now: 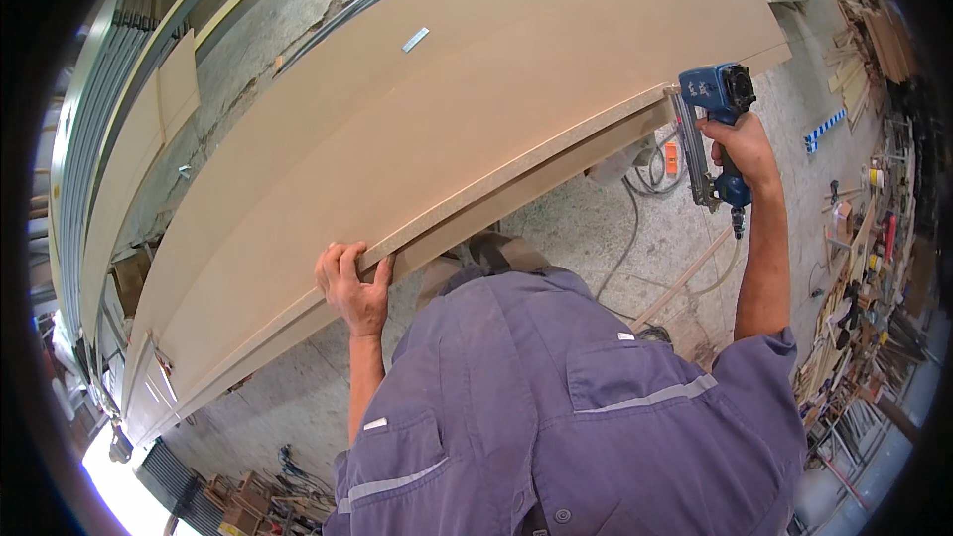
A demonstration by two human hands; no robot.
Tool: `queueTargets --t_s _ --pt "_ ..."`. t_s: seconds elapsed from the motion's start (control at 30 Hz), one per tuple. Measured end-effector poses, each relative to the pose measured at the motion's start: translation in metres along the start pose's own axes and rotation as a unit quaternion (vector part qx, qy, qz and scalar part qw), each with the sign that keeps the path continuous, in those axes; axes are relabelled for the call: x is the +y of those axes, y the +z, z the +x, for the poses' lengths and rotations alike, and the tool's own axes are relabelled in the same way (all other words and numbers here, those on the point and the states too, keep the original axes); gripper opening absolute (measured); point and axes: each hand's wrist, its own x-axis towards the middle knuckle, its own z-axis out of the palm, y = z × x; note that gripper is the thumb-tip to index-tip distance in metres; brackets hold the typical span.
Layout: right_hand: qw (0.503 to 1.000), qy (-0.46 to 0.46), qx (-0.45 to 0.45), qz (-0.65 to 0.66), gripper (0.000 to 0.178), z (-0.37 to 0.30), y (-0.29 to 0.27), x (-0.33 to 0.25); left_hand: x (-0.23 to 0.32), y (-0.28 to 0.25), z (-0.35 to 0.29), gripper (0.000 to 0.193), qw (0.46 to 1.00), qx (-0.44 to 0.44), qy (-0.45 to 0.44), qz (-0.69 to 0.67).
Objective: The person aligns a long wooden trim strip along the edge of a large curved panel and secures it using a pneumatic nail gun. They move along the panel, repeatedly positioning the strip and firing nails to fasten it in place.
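Obs.: Large tan board (417,129) lies flat in front of me, running from lower left to upper right. A narrower strip (516,189) of the same material sits under its near edge, flush with it as far as I can tell.

Left hand (353,288): fingers curled over the near edge of the board, thumb against the strip below. Closed, clamping the two layers together.

Right hand (740,144): wrapped around the handle of a blue nail gun (713,104). Gripping it firmly. The gun's long magazine hangs downward; its nose sits against the board's edge near the far right end. Trigger finger position: cannot tell. An air hose (635,228) trails across the concrete floor (655,238) beneath.

Surroundings: wood offcuts (854,268) and small tools litter the floor at right; stacked panels (129,139) lean at left.

Step, as I judge it: fastening the strip to the board along the near edge, with the gun at the right-hand end and my left hand holding alignment mid-length.

Next move calls for: nose kept square to the edge, so a nail does not break out of the face; left hand's pressure held so the layers do not slip; fingers well apart from the firing line.
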Motion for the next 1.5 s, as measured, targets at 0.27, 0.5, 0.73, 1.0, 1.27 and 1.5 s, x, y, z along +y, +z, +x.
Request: queueTargets --t_s 0.27,0.5,0.73,1.0,1.27,1.5 --pt "1.000 -0.008 -0.013 0.023 0.022 -0.003 0.000 -0.002 0.003 0.001 0.002 0.039 1.000 0.003 0.005 0.005" --pt "0.999 -0.003 -0.038 -0.008 0.020 -0.013 0.005 -0.016 0.013 0.000 0.006 0.039 1.000 0.002 0.001 0.006" --pt "0.999 -0.009 -0.035 0.011 0.025 -0.017 0.009 -0.017 0.022 0.005 0.010 0.039 1.000 0.005 0.002 0.000" --pt "0.999 -0.006 -0.037 0.005 0.029 -0.022 0.010 -0.030 0.040 0.013 0.014 0.040 1.000 0.005 0.001 0.006" --pt "0.997 -0.004 -0.069 0.015 0.015 -0.012 0.000 -0.012 0.066 0.024 0.022 0.040 1.000 0.012 -0.002 -0.003" --pt "0.998 -0.005 -0.067 -0.007 0.021 -0.019 0.002 -0.028 0.086 0.036 0.029 0.041 1.000 0.018 -0.002 -0.003"
